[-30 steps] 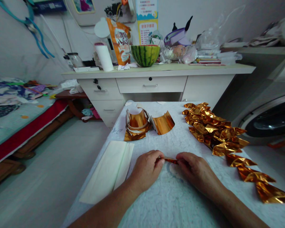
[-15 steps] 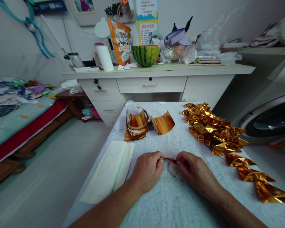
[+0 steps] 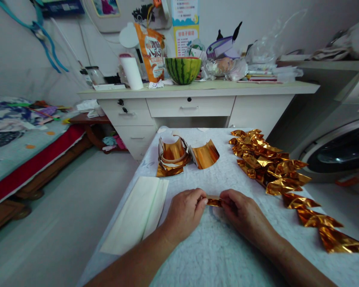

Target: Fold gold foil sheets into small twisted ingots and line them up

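Note:
A small piece of gold foil paper (image 3: 214,202) is stretched between my two hands, low over the cloth. My left hand (image 3: 187,211) pinches its left end, and my right hand (image 3: 242,209) grips the right end; the fingers cover both ends. Beyond them lie a curled stack of gold foil paper sheets (image 3: 172,153) and a separate curved stack (image 3: 206,154). To the right, several folded gold foil pieces (image 3: 265,159) lie in a pile that trails toward the near right corner. A folded cream paper (image 3: 137,215) rests left of my left hand.
A pale quilted cloth (image 3: 194,255) covers the table. Behind it stands a white desk (image 3: 191,104) with a watermelon half (image 3: 183,71) and an orange pouch (image 3: 151,54) on top. A washing machine (image 3: 347,131) is at right, a bed (image 3: 26,147) at left.
The foil between my hands has turned from a thin twisted-looking strip to a wider band with a pale upper edge. My right hand has shifted very slightly left.

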{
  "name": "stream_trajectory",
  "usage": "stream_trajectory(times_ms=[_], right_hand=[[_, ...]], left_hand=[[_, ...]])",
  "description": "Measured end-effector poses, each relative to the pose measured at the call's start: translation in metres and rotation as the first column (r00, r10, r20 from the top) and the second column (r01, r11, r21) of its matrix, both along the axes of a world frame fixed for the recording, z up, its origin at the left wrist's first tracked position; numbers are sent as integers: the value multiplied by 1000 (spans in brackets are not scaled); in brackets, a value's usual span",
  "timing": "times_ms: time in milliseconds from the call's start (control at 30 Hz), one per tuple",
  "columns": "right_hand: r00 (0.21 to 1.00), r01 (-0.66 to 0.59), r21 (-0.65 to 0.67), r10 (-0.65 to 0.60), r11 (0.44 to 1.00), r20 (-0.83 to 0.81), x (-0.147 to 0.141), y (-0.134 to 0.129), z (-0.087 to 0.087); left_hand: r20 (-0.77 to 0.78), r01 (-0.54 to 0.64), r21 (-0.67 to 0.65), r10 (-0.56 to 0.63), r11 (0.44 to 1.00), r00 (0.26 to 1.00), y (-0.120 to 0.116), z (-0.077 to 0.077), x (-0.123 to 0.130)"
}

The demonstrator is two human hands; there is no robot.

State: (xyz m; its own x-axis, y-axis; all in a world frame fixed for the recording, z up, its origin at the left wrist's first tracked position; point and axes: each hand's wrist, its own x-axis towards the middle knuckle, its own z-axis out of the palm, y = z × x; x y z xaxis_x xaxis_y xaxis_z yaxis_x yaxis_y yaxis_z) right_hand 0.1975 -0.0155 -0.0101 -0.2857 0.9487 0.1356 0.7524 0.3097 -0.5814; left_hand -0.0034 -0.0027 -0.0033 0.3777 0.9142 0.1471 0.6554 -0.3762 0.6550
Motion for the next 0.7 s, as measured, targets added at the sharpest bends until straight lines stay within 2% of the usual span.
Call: stream_trajectory(times_ms=[133,367,533,700], right_hand=[[1000,-2,5,2,1000,21,0,-1,2],[998,66,-51,-67,996,-17,0,-1,2],[999,3,-41,-5,999,-36,-1,-2,0],[1000,-9,-55,8,998,-20,-1,-2,-1]], left_hand=[[-59,14,59,-10,998,998,2,-3,0],[-106,12,46,-7,999,994,0,-1,2],[-155,12,62,-3,998,988,1,-3,1],[-174,7,91,9,996,985,2,-9,0]])
